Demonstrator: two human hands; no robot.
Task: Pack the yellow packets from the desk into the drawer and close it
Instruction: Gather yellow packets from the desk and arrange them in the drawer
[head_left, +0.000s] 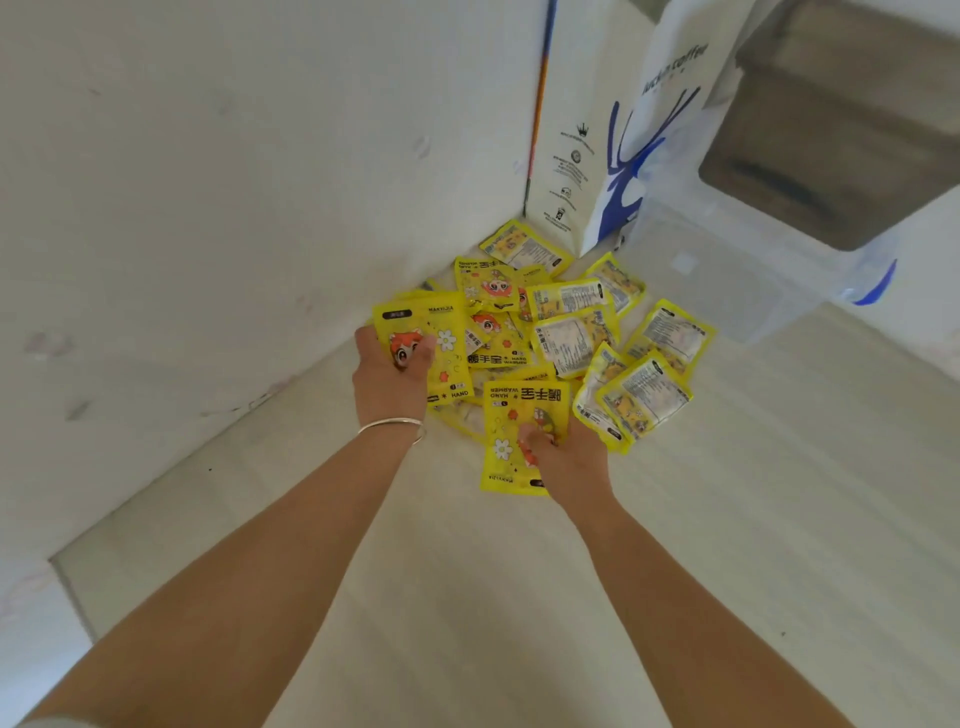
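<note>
Several yellow hand-warmer packets (576, 332) lie in a loose pile on the pale desk (519, 597), pushed into the corner by the white wall. My left hand (387, 382), with a silver bangle at the wrist, grips one packet (441, 364) at the pile's left edge, thumb on its face. My right hand (566, 457) holds another packet (511, 441) at the pile's near edge, fingers pinching its printed front. No drawer is in view.
A white paper coffee bag (623, 140) with a blue deer print stands behind the pile in the corner. A clear plastic box (727, 270) sits to the right of it. The white wall (208, 208) borders the desk on the left.
</note>
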